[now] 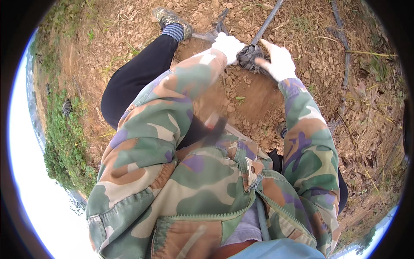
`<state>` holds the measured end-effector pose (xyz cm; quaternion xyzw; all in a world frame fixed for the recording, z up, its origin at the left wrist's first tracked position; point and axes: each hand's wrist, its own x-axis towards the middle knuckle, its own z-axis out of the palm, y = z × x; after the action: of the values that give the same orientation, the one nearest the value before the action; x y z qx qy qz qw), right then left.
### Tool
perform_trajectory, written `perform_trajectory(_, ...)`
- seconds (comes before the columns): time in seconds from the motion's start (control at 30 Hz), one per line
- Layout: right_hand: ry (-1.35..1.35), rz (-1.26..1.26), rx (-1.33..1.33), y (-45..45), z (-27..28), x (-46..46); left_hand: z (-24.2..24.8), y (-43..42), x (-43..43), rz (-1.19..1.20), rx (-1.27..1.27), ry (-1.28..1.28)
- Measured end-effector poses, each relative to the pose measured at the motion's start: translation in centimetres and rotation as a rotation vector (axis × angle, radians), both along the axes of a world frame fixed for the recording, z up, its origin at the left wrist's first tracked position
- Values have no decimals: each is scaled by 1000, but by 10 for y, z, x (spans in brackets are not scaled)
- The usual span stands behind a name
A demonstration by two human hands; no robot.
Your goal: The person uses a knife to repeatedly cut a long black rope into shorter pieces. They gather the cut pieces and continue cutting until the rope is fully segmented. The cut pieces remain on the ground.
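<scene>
My left hand point(228, 47), in a white glove, is closed at the left side of a crumpled bundle point(249, 57) of dark plastic film. A loose, thin piece of film point(207, 35) trails out to the left of that hand. My right hand point(280, 63), also white-gloved and slightly blurred, is at the bundle's right side with thumb and fingers spread apart. From the bundle a long grey strip point(268, 21), film or flat hose, runs up and away over the soil. The grip of the left fingers is partly hidden by the glove's glare.
Cloddy brown soil point(255, 97) lies below my hands. My shoe point(173, 22) rests at the upper left. Another dark strip point(346, 61) runs along dry grass on the right. A blurred dark object point(216, 131) is near my lap. Green plants point(64, 149) grow at left.
</scene>
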<state>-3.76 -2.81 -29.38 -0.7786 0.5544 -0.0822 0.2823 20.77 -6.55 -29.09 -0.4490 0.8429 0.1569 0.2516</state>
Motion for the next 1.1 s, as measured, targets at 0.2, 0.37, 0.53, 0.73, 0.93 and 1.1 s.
perform_trajectory(0.2, 191, 61, 312, 14, 7, 16, 24, -16, -15, -47, 259, -97)
perform_trajectory(0.37, 188, 144, 665, 45, 20, 22, 30, 29, 8, 109, 616, 8)
perform_trajectory(0.53, 127, 442, 992, 79, 24, 26, 22, 114, 31, 329, 978, 89)
perform_trajectory(0.73, 327, 331, 722, 88, 8, 26, -30, 125, 23, 516, 1061, 164)
perform_trajectory(0.93, 217, 333, -25, 124, 21, 40, -53, 65, 34, 472, 904, 260)
perform_trajectory(1.1, 252, 360, -24, 133, 19, 50, -51, 51, 35, 419, 698, 273)
